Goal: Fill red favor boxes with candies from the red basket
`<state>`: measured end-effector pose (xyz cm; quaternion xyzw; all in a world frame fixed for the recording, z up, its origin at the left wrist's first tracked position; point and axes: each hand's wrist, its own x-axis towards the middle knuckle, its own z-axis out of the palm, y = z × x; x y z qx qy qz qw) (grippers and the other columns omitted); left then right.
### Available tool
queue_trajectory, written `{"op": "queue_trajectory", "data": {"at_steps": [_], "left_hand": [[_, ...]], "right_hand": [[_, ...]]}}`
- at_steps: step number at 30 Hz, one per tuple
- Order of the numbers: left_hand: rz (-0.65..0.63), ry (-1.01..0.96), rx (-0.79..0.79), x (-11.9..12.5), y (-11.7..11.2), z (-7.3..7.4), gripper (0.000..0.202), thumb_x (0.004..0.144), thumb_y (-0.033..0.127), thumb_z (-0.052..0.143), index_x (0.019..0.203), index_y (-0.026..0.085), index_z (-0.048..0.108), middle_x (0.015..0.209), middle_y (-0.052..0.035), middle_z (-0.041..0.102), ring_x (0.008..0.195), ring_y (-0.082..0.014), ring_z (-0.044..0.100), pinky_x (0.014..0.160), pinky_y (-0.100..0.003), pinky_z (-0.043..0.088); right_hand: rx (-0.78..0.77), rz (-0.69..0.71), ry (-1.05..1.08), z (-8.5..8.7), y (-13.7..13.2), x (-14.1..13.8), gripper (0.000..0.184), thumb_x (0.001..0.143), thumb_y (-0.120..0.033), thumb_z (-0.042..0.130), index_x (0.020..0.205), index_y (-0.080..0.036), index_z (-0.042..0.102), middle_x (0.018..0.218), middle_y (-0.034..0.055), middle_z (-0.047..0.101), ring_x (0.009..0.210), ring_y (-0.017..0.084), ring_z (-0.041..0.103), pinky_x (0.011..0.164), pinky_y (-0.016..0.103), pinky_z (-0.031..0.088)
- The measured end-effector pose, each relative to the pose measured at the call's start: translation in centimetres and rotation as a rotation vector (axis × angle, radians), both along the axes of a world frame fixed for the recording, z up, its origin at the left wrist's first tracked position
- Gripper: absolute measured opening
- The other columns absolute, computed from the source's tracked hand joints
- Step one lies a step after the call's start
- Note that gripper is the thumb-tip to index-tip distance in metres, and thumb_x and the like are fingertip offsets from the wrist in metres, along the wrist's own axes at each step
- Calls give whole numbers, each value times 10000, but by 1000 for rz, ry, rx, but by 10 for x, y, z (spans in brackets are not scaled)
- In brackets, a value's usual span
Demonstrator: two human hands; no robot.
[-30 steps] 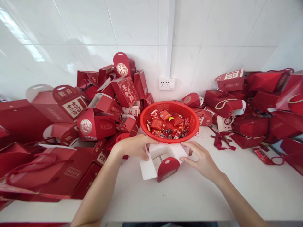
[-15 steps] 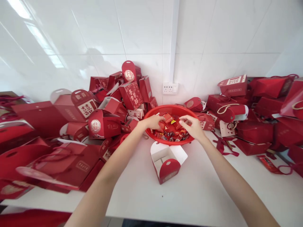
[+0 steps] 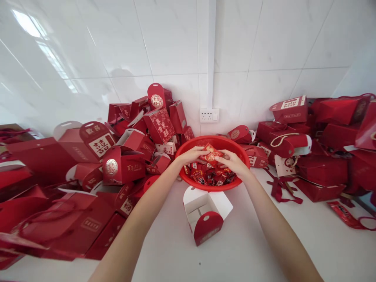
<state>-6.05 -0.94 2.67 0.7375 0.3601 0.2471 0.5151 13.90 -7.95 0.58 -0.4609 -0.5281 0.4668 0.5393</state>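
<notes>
Red packet (image 3: 211, 156): between the two hands, over the plastic basket; gold markings on its upper face.
Left hand (image 3: 191, 156): fingers reach out and pinch the packet's left side; what the hidden fingertips do behind it I cannot tell.
Right hand (image 3: 232, 162): thumb and bent fingers pinch the right side of the packet.
Plastic basket (image 3: 214, 189): red, round, on the table (image 3: 164, 252), with small wrapped sweets (image 3: 205, 174) inside; both wrists cross its rim.
Open box (image 3: 208, 230): on the near side of the basket, between the forearms, flaps up, white inside showing; whether it touches the basket I cannot tell.
Slip risk: the packet looks smooth and is held by its edges, so a loosened pinch on one side could drop it among the sweets.
Basket risk: wrists pressing on the rim could tilt or shove it into the box.
Box risk: it looks light, so a brushing forearm could knock it askew; its raised flaps could also catch a hand.
Left pile (image 3: 125, 168): red boxes lean on one another near the left forearm; a bump might make some slide.
Right pile (image 3: 320, 156): more red boxes, well apart from the open box.
</notes>
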Motion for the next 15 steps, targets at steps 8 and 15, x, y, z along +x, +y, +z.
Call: {"op": "queue_trajectory", "data": {"at_steps": [8, 15], "left_hand": [[58, 106, 98, 13, 21, -18, 423, 921, 449, 542, 1176, 154, 704, 1125, -125, 750, 1028, -257, 703, 881, -331, 544], [-17, 448, 245, 15, 17, -44, 346, 574, 190, 825, 915, 202, 763, 1000, -67, 773, 1027, -307, 675, 949, -321, 469]], "right_hand": [[1, -188, 291, 0, 7, 10, 282, 594, -325, 819, 816, -221, 680, 795, -5, 767, 707, 193, 714, 642, 311, 590], [-31, -174, 397, 4, 4, 9, 231, 551, -200, 772, 748, -228, 654, 738, -34, 729, 703, 178, 690, 610, 289, 576]]}}
